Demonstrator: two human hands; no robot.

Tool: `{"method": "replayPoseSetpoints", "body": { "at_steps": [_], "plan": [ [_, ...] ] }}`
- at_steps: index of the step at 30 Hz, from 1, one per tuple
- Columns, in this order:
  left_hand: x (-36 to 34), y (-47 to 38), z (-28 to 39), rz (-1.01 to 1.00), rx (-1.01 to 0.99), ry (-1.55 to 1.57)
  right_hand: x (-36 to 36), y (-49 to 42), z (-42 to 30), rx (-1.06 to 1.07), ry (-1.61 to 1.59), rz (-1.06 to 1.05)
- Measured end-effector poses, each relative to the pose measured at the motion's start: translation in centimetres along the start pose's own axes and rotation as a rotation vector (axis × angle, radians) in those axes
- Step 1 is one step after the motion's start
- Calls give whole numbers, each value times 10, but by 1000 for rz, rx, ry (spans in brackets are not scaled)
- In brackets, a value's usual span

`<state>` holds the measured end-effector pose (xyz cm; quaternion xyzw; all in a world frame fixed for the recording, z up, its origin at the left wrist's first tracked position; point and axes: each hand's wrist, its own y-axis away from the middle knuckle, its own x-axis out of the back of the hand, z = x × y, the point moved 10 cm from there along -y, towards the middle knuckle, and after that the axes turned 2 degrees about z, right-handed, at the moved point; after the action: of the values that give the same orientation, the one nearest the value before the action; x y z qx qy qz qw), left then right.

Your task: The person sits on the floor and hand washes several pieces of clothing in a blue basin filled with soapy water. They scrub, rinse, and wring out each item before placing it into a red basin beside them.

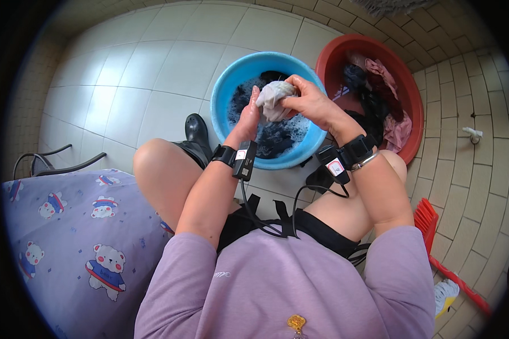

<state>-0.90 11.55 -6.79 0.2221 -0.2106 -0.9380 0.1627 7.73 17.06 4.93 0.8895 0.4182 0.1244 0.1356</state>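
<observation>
A bunched pale grey-white cloth (275, 101) is held above a round blue plastic basin (220, 104). My right hand (307, 99) grips its right side between thumb and fingers. My left hand (249, 114) is upright against the cloth's left side, its thumb pointing up; how far its fingers close on the cloth is hidden. Both hands look wet. In the basin, dark clothes (275, 142) lie in sudsy water. A red plastic tub (415, 110) stands at the basin's right, holding dark clothes (371, 99) and pink clothes (398, 129).
A red broom (426, 218) and a white mop head (446, 292) are at the lower right by the tiled wall, which has a small tap (473, 133). A purple bear-print cloth (80, 237) covers something at left, near dark curved metal bars (72, 166).
</observation>
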Motion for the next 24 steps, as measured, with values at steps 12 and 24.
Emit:
{"method": "replayPoseSetpoints", "body": {
  "at_steps": [12, 24],
  "plan": [
    [-49, 36, 14, -219, 230, 747, -20, 10, -10, 481, 588, 229],
    [-80, 56, 32, -378, 332, 801, -10, -17, 10, 50, -512, -145]
  ]
}}
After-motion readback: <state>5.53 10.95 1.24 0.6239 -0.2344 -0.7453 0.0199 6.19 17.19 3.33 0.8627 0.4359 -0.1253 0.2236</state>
